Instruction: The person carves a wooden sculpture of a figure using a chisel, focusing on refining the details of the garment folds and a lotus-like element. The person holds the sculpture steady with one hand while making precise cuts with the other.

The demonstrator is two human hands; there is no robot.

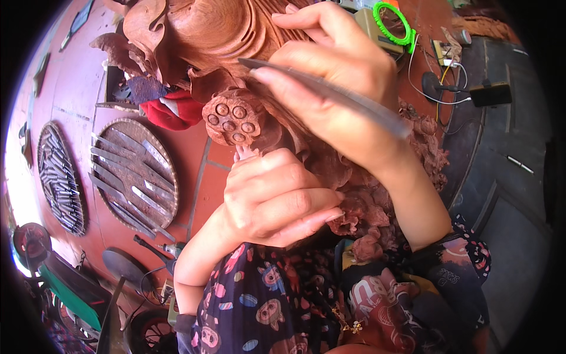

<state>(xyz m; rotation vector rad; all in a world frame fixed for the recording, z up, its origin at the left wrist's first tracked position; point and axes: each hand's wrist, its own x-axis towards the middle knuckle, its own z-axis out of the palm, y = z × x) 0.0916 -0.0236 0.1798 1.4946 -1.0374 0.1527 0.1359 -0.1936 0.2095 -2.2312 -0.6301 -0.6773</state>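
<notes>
Right hand (336, 88) pinching slim grey tool (354, 104), tip at wooden carving (206, 29), contact unclear. Carving extends beyond and beneath both hands; its round pod (230, 118) just past left hand (274, 197), fingers curled, can't tell if gripping anything.

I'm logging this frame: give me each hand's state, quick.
Left hand: curled just below the carved lotus pod; cannot tell whether it grips anything.
Right hand: closed, holding a slim grey metal tool.
</notes>
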